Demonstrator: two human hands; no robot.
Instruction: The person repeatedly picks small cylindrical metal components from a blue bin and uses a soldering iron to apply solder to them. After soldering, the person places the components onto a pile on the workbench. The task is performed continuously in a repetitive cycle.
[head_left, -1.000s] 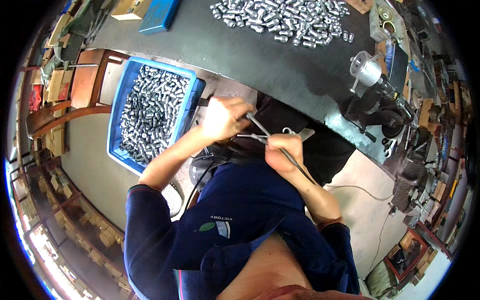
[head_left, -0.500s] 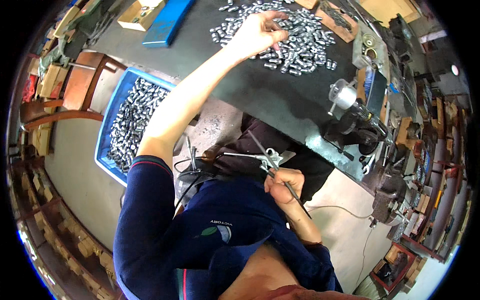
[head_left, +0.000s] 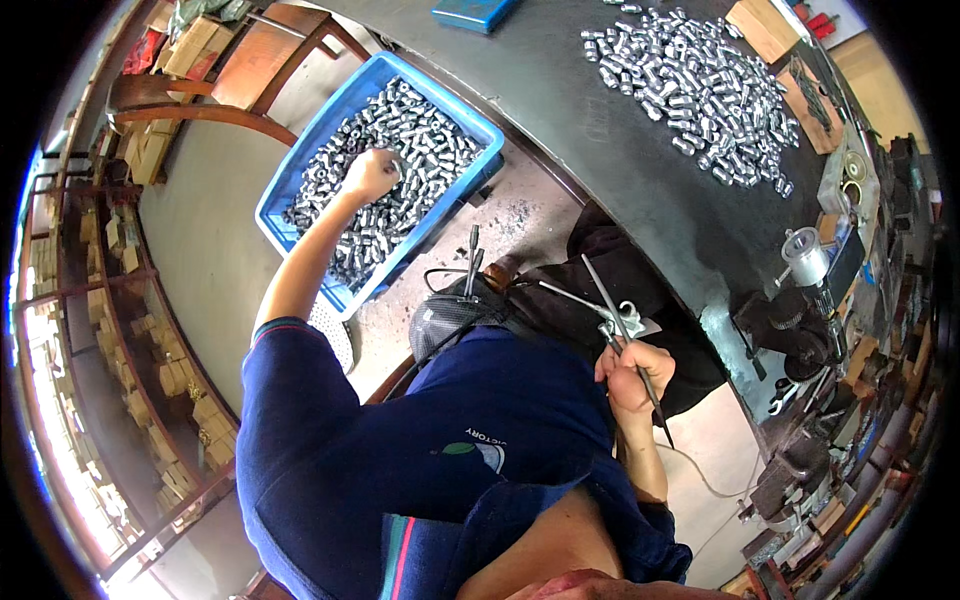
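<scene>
The left hand (head_left: 370,176) is at the blue bin (head_left: 290,188), fingers curled over the small metal fittings (head_left: 435,142) heaped inside; whether it grasps one, I cannot tell. The right hand (head_left: 638,376), well apart from it, is clenched around a thin dark rod (head_left: 602,291), which slants out past both sides of the fist. Just beyond the right hand, a silver tool (head_left: 628,312) with a looped end shows partly behind the rod. Right of the left hand, the worktop (head_left: 560,110) carries a loose pile of similar fittings (head_left: 705,90).
</scene>
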